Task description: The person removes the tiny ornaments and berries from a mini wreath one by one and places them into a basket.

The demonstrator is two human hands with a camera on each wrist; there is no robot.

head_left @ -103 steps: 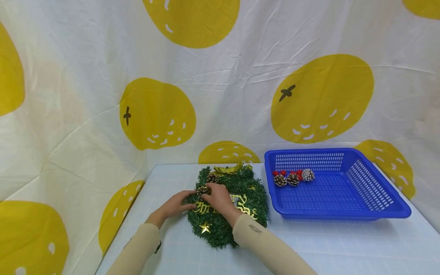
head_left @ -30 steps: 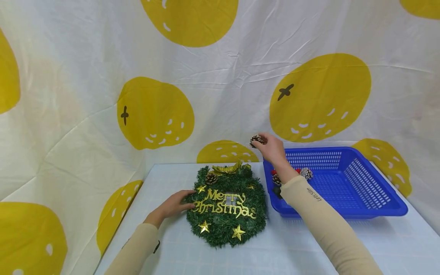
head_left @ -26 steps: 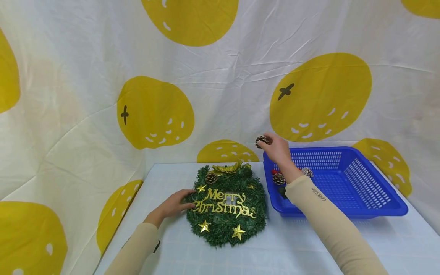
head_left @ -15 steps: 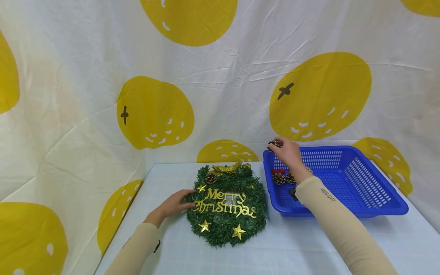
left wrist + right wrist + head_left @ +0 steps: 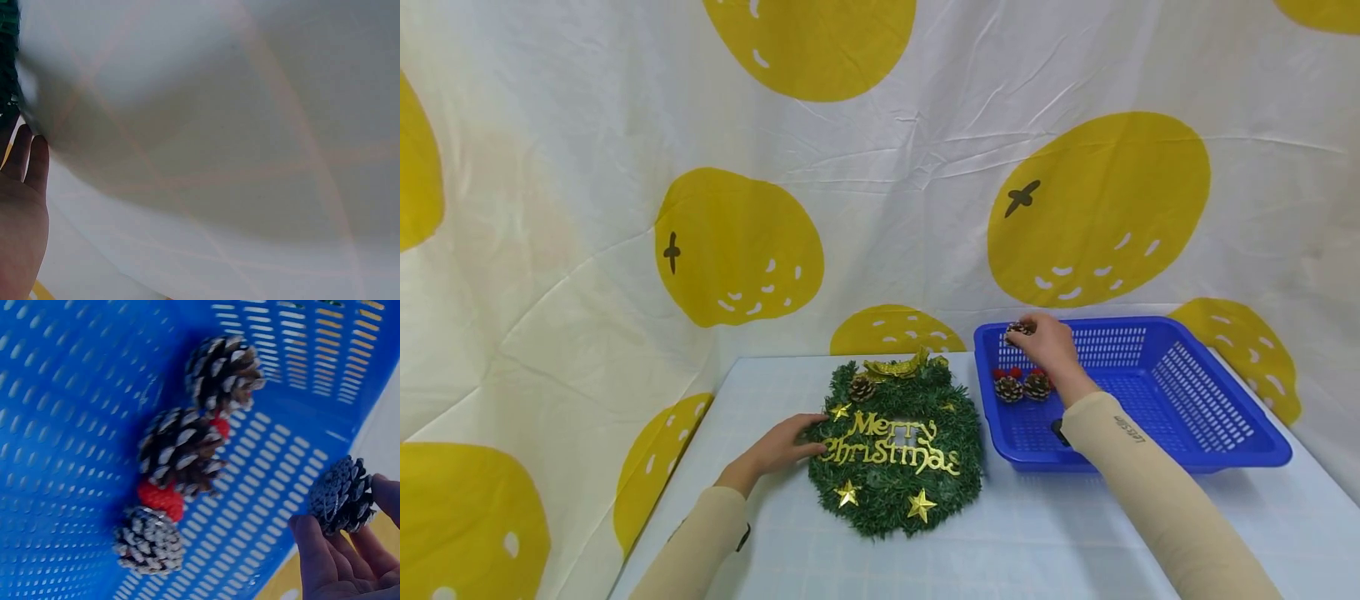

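Note:
My right hand [image 5: 1051,343] pinches a pine cone [image 5: 340,495] between thumb and fingers, above the left back part of the blue basket [image 5: 1150,462]. On the table at left lies a green wreath [image 5: 880,521] with gold "Merry Christmas" lettering [image 5: 891,454], gold stars [image 5: 920,505] and a gold bow [image 5: 895,367]. Another pine cone [image 5: 862,388] sits on its upper left. My left hand [image 5: 782,446] touches the wreath's left edge with fingers extended; in the left wrist view, fingers [image 5: 39,164] reach toward the greenery [image 5: 7,56].
Inside the basket are two brown pine cones [image 5: 181,450], a whitened pine cone [image 5: 149,542] and red berries [image 5: 161,499], lined up near its left side. A light checked table [image 5: 1000,550] bears everything. A white curtain [image 5: 925,250] with yellow fruit prints hangs behind.
My right hand has lifted the pine cone off the wreath's left side and carried it rightward, lowering it lately over the basket. My left hand has stayed by the wreath.

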